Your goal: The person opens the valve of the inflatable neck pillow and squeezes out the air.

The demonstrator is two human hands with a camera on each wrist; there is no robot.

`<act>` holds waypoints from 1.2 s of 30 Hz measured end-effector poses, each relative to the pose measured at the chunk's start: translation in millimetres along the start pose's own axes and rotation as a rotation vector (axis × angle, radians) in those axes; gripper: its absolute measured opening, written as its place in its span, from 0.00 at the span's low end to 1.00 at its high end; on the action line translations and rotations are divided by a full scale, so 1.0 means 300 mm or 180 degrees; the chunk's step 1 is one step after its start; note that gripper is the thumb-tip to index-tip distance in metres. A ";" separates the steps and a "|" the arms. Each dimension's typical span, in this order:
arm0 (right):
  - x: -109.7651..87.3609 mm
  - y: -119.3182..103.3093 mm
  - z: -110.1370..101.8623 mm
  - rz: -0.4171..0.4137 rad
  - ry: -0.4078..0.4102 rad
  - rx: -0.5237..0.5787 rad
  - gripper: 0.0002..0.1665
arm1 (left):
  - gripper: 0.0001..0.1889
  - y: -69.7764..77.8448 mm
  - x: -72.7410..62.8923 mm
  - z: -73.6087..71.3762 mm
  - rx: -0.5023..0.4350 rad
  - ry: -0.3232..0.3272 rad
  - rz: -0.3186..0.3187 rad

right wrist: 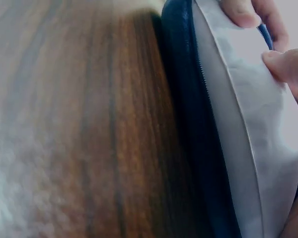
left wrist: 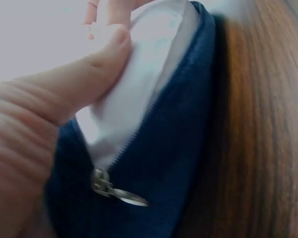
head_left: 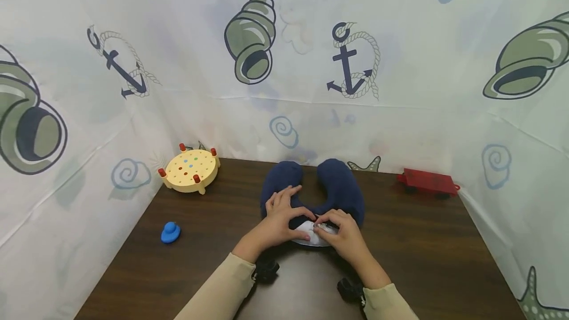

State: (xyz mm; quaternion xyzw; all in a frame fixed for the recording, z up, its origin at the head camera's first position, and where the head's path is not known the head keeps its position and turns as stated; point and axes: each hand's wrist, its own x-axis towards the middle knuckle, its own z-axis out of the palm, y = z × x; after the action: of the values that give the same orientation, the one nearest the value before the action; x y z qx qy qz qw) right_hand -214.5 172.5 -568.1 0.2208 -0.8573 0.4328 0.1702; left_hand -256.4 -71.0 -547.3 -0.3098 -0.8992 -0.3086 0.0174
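A navy U-shaped neck pillow [head_left: 345, 189] lies on the table with its curve toward me. Along that curve its zipper is undone, and the white inner cushion [left wrist: 134, 74] shows in the gap. My left hand [head_left: 279, 221] lies over the pillow's left side, thumb and index finger curved about the white cushion. From the right, my right hand [head_left: 344, 233] pinches the white cushion between thumb and index finger close to the left fingertips. The silver zipper pull [left wrist: 126, 196] hangs at one end of the opening. Navy cloth and the hands hide part of the cushion.
Far left on the brown table [head_left: 426, 260] stands a round yellow toy [head_left: 188, 169] with red-tipped pegs. A small blue toy [head_left: 170, 232] sits nearer on that side. At the back right is a red wagon-like toy [head_left: 428, 183]. A printed curtain [head_left: 302, 78] borders the table.
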 end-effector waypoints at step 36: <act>0.002 -0.007 -0.009 0.0276 -0.0001 0.0142 0.14 | 0.87 -0.023 0.011 -0.021 0.0537 -0.0072 -0.1136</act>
State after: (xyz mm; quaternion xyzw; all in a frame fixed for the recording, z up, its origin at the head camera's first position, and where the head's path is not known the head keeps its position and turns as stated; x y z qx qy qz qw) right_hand -213.6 173.5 -565.1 0.1872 -0.8563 0.4587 0.1462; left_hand -263.9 -77.1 -545.2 -0.1463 -0.9626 -0.2268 -0.0219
